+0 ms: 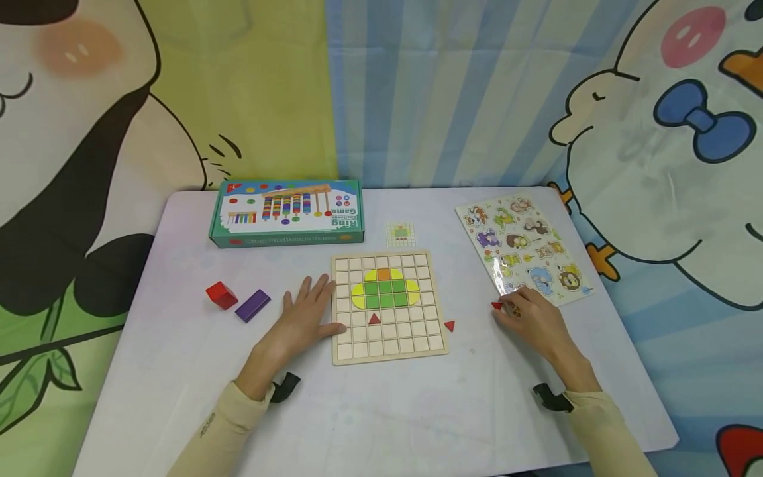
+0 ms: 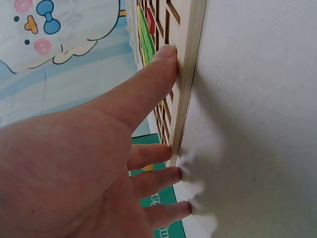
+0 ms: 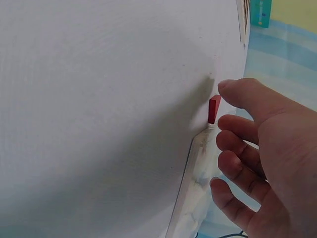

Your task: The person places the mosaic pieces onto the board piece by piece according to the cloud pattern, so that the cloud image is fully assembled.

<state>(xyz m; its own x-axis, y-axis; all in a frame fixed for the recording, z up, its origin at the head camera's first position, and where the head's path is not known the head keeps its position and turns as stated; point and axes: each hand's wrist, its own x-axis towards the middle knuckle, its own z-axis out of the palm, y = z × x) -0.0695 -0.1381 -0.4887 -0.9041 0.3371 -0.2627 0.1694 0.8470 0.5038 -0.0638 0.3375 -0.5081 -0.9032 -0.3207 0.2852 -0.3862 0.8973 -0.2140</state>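
A wooden grid board [image 1: 390, 358] bears green squares [image 1: 386, 293], yellow rounded pieces [image 1: 357, 296], an orange piece [image 1: 383, 273] and a red triangle [image 1: 373, 319]. My left hand [image 1: 306, 311] lies spread at the board's left edge. Its thumb rests on the frame, as the left wrist view shows, while other fingertips touch the table. Over on the right, my right hand [image 1: 532, 322] is at a small red triangular block [image 3: 214, 109] beside the sticker sheet. Thumb and index finger are parted around that block, the other fingers loosely bent. Another red triangle [image 1: 450, 325] lies against the board's right side.
A green game box [image 1: 286, 213] stands at the back left, with a small pattern card [image 1: 401, 234] to its right. The animal sticker sheet [image 1: 527, 245] lies at the back right. Left of my left hand are a red block [image 1: 221, 295] and a purple block [image 1: 253, 305].
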